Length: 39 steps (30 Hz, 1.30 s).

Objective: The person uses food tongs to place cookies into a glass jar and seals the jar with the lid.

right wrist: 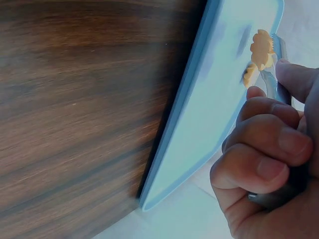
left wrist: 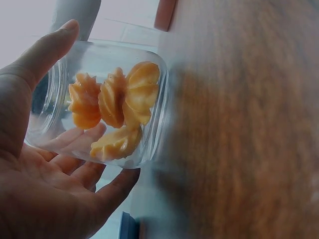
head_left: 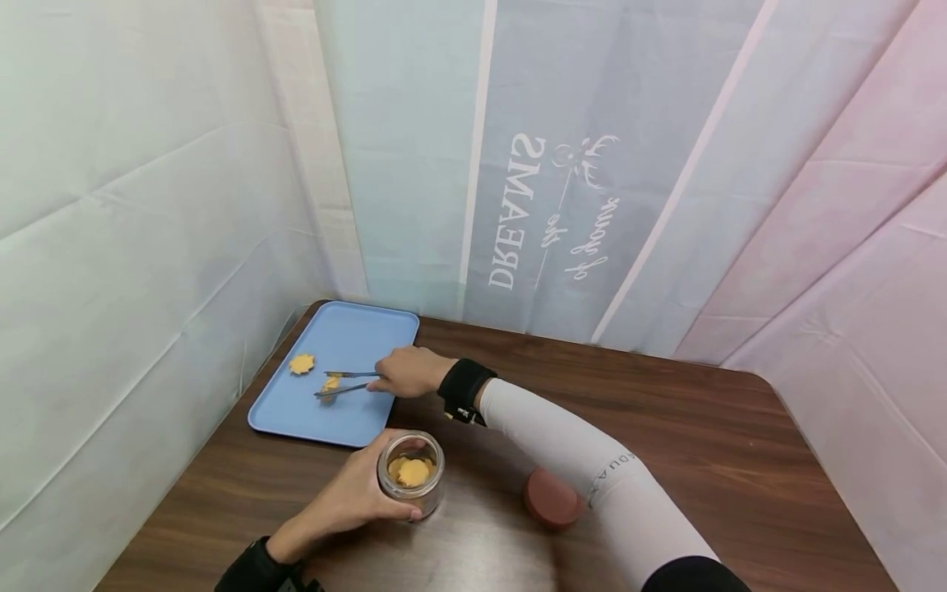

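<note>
My left hand grips a clear jar around its side. Several ridged yellow cookies lie inside the jar, as the left wrist view shows. Over the blue tray, my right hand holds metal tongs, its fingers curled round the handle. A flower-shaped yellow cookie is at the tips of the tongs, just above the tray; whether both tips touch it, I cannot tell. Another cookie lies on the tray's left part.
A round reddish-brown lid lies on the dark wooden table, close to my right forearm. Fabric curtains hang behind the table and along both sides. The tray sits at the table's far left corner.
</note>
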Each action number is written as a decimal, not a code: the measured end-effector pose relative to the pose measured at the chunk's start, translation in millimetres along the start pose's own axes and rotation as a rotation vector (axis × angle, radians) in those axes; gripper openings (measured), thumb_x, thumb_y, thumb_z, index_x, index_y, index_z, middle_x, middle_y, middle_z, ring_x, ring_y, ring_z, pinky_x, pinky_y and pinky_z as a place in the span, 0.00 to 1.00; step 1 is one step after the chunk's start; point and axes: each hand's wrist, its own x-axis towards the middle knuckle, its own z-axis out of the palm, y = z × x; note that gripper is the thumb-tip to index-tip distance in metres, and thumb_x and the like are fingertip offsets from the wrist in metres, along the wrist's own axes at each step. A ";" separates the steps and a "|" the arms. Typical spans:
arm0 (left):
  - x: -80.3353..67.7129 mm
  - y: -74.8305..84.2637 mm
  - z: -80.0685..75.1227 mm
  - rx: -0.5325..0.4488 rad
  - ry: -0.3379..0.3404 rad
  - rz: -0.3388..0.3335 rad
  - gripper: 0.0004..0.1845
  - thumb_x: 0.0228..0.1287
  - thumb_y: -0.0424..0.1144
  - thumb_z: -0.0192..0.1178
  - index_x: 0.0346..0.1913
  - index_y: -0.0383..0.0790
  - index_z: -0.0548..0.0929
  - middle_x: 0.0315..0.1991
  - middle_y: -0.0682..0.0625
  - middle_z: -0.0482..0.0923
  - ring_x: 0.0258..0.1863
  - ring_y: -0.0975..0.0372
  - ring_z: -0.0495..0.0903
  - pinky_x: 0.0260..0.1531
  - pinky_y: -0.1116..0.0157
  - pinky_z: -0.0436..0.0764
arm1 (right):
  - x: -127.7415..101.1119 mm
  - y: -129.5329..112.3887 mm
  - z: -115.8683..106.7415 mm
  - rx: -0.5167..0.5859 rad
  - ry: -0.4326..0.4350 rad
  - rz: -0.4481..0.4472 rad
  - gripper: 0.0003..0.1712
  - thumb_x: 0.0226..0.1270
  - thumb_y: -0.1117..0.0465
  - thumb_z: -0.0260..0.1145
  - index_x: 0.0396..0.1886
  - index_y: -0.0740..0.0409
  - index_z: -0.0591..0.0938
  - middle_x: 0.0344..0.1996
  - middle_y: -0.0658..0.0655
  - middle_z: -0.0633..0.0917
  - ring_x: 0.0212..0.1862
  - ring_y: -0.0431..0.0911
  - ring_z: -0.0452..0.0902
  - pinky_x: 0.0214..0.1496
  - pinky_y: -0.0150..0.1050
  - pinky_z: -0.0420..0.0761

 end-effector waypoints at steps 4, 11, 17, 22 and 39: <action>-0.1 -0.6 0.6 0.000 -0.003 -0.024 0.46 0.46 0.45 0.88 0.69 0.49 0.74 0.63 0.52 0.79 0.60 0.58 0.80 0.61 0.63 0.77 | -7.7 4.3 1.6 -0.003 0.007 0.006 0.22 0.85 0.42 0.56 0.31 0.49 0.78 0.21 0.46 0.73 0.24 0.39 0.71 0.27 0.32 0.67; 1.5 -0.3 -1.1 -0.002 -0.005 -0.055 0.46 0.46 0.47 0.88 0.69 0.52 0.74 0.63 0.55 0.79 0.60 0.55 0.81 0.60 0.62 0.77 | -24.4 10.6 -8.2 -0.024 0.039 0.002 0.22 0.85 0.43 0.56 0.31 0.50 0.77 0.20 0.47 0.71 0.23 0.40 0.70 0.28 0.33 0.66; 1.1 -1.7 -1.4 0.006 -0.008 -0.047 0.47 0.46 0.47 0.88 0.69 0.49 0.73 0.62 0.54 0.80 0.60 0.55 0.81 0.59 0.62 0.78 | -40.2 13.8 -18.5 0.008 0.059 -0.001 0.20 0.85 0.44 0.57 0.32 0.50 0.79 0.19 0.47 0.69 0.21 0.41 0.67 0.27 0.33 0.63; -0.4 -1.4 -0.7 0.000 -0.002 -0.041 0.46 0.46 0.47 0.88 0.69 0.49 0.74 0.62 0.54 0.80 0.60 0.56 0.81 0.59 0.63 0.78 | -52.5 16.8 -19.2 -0.016 0.091 -0.026 0.20 0.84 0.45 0.58 0.36 0.52 0.82 0.19 0.47 0.72 0.22 0.40 0.70 0.28 0.33 0.65; -0.3 0.7 -1.0 -0.019 -0.018 -0.038 0.45 0.48 0.46 0.87 0.69 0.47 0.74 0.62 0.52 0.81 0.59 0.57 0.81 0.57 0.63 0.79 | -106.0 17.6 -34.3 -0.042 0.145 -0.047 0.22 0.84 0.42 0.58 0.31 0.49 0.76 0.17 0.46 0.69 0.19 0.40 0.70 0.25 0.33 0.64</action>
